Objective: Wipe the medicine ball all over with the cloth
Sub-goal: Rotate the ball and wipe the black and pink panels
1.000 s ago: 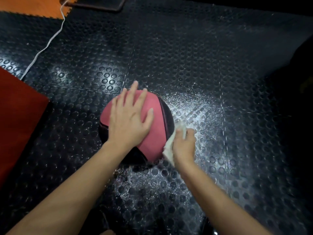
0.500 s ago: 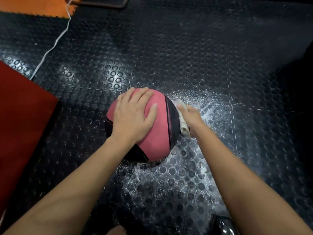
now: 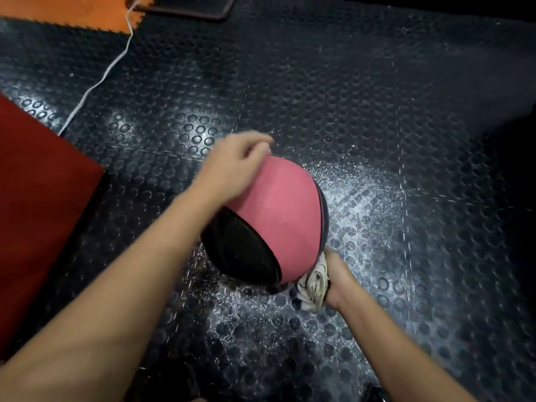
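Note:
A pink and black medicine ball [image 3: 278,216] rests on the black studded floor mat [image 3: 377,111] in the middle of the head view. My left hand [image 3: 235,166] lies over the ball's far upper-left side, fingers curled over its top edge. My right hand [image 3: 338,274] is at the ball's near lower-right side, pressing a crumpled white cloth [image 3: 314,284] against the ball. The cloth has dark smudges. Part of the cloth is hidden between my palm and the ball.
A red mat [image 3: 37,213] lies at the left. An orange tile [image 3: 66,10] and a dark flat device [image 3: 185,7] sit at the top, with a white cable [image 3: 98,82] running down from them. White speckles cover the floor around the ball.
My right hand with the cloth slid from the ball's far right side down to its near lower right. My left hand shifted up to the ball's far top-left, and more black panel shows.

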Tool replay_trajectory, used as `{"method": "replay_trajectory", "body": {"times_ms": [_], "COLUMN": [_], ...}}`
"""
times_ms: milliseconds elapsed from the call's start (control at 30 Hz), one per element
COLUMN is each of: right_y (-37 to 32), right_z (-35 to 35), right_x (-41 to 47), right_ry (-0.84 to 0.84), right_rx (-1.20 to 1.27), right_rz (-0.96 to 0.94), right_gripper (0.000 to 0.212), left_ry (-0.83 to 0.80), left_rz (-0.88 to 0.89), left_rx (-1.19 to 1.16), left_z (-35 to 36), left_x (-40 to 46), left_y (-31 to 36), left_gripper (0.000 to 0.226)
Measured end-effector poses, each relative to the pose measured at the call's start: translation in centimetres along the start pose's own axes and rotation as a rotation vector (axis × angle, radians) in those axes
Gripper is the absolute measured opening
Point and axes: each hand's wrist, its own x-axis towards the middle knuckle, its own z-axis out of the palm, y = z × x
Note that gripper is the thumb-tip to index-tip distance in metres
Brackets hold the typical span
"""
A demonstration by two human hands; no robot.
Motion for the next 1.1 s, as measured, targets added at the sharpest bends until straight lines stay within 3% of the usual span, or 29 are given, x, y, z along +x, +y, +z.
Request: {"method": "replay_trajectory", "body": {"times_ms": [67,133,167,233,300,500,633,700,800,867,967,1033,1100], "right_y": [0.0,0.1,0.2,0.6,1.1,-1.5,-5.6,-6.9,-7.5,-8.1,-8.8,-9.0,-9.1], "right_z": [-0.6,-0.9,-0.8,-0.5,-0.2,-1.8,-3.8,-4.2,-3.5,-2.3,-1.0,-0.1,0.3], "right_x": [0.6,0.7,0.6,0.2,-0.1,-2.4,-5.2,-5.5,-5.3,-5.2,-4.5,-4.4,-4.5], "right_ry": [0.004,0.009,-0.004,-0.037,-0.052,0.007,0.219,0.413,0.530,0.558,0.490,0.394,0.292], "right_rx": [-0.008,0.020,0.051,0.123,0.167,0.123,-0.053,-0.204,-0.482,-0.632,-0.723,-0.720,-0.735], "right_rz": [0.006,0.028,0.044,0.050,0.019,-0.185,-0.396,-0.529,-0.725,-0.785,-0.863,-0.937,-0.977], "right_gripper": [0.047,0.054,0.057,0.060,0.060,0.049,0.045,0.034,0.030,0.032,0.029,0.031,0.035], "left_ry": [0.011,-0.173,-0.250,-0.295,-0.240,-0.227,-0.246,-0.234,-0.186,-0.076,0.116,0.054,-0.007], "left_rz": [-0.190,-0.403,-0.474,-0.554,-0.569,-0.556,-0.575,-0.670,-0.805,-0.723,-0.232,0.030,0.093], "left_rx": [0.104,0.116,0.035,-0.180,-0.300,-0.463,-0.670,-0.733,-0.830,-0.742,-0.237,-0.038,0.111], "left_z": [-1.3,-1.3,-1.0,0.1,0.5,1.7,3.5,5.0,6.2,6.0,4.7,4.2,4.2], "left_x": [0.6,0.5,0.2,-0.5,-1.2,-2.1,-2.3,-3.0,-3.7,-3.4,-2.5,-1.7,-1.1], "left_y": [-2.1,-3.5,-3.5,-3.4,-3.2,-2.7,-1.6,-1.0,-0.7,-1.0,-0.7,0.2,0.4], "left_gripper": [0.047,0.077,0.078,0.059,0.050,0.061,0.061,0.059,0.053,0.049,0.046,0.049,0.052]}}
